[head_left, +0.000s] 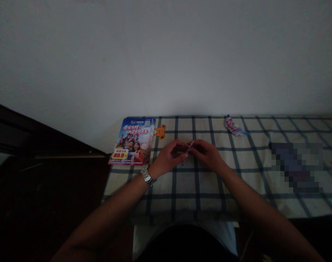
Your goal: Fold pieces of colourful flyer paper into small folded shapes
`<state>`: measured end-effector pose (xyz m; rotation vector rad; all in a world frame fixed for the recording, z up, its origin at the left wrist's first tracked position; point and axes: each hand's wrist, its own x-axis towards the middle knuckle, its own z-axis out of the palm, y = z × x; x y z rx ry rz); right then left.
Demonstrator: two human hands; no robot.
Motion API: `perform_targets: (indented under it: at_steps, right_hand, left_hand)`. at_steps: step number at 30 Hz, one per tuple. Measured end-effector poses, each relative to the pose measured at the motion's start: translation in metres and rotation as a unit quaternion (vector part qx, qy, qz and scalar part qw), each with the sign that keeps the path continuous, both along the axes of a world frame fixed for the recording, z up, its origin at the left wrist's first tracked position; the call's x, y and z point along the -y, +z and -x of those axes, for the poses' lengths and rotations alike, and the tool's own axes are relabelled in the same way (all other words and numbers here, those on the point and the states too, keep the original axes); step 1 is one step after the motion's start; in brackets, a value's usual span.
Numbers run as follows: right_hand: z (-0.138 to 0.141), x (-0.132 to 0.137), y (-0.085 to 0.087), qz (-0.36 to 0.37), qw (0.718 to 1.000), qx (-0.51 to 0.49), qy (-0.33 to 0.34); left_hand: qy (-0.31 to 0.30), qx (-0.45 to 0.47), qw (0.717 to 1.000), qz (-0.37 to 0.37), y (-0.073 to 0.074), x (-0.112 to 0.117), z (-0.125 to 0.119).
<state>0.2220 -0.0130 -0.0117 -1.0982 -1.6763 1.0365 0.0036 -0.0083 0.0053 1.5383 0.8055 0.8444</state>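
Both my hands meet over the middle of a checked cloth [198, 185] and pinch a small folded strip of pink and purple paper [189, 147]. My left hand [170, 158], with a metal watch at the wrist, has its fingers closed on the strip's left side. My right hand [208, 154] holds the strip's right side with closed fingers. The room is dim, so the strip's exact shape is hard to make out.
A stack of colourful leaflets [133, 141] lies at the cloth's far left corner, with a small orange figure [160, 131] beside it. A folded paper piece [233, 126] lies at the back. A blurred patch [297, 165] sits right. A dark frame [31, 138] stands left.
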Motion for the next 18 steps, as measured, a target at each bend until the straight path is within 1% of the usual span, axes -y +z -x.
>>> perform_targets:
  at_steps: [5,8,13,18]
  right_hand:
    - [0.001,0.001,0.002,0.028,0.999,-0.039,0.011]
    - [0.002,0.001,0.004,0.032,0.999,-0.037,0.010]
    - [0.004,0.002,0.002,0.011,1.000,-0.004,0.016]
    - [0.005,0.002,-0.001,0.031,0.999,-0.018,0.023]
  left_hand:
    - [0.033,0.020,0.999,-0.008,-0.005,-0.005,0.000]
    - [0.050,0.031,0.998,-0.022,-0.009,-0.007,0.001]
    - [0.050,0.034,0.998,-0.027,-0.009,-0.008,0.000]
    - [0.037,0.039,0.998,-0.022,-0.011,-0.008,0.000]
